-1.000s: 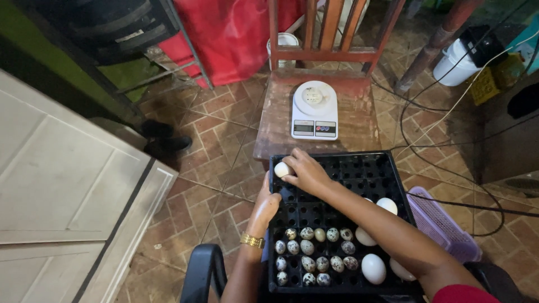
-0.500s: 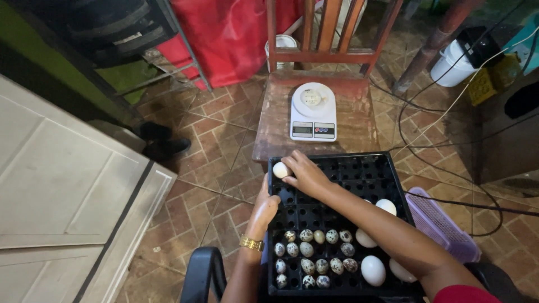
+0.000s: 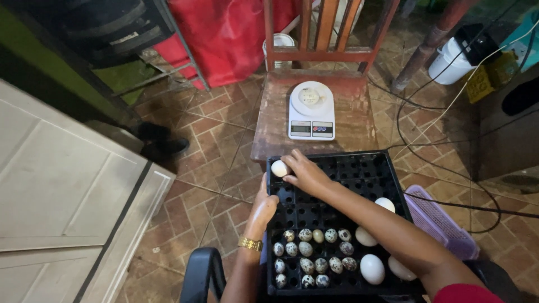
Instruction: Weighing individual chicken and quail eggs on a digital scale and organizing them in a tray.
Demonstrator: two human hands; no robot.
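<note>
- Right hand point(image 3: 303, 173) pinches a small white egg point(image 3: 279, 168) at the far-left corner of the black plastic cell tray point(image 3: 348, 168).
- Left hand point(image 3: 264, 205) grips the tray's left edge.

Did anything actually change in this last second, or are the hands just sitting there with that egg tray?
Hardly anything. The right hand keeps its fingers on the white egg at the far left corner of the black tray, and the left hand still grips the tray's left edge. The speckled eggs, larger white eggs and kitchen scale have not moved.
</note>
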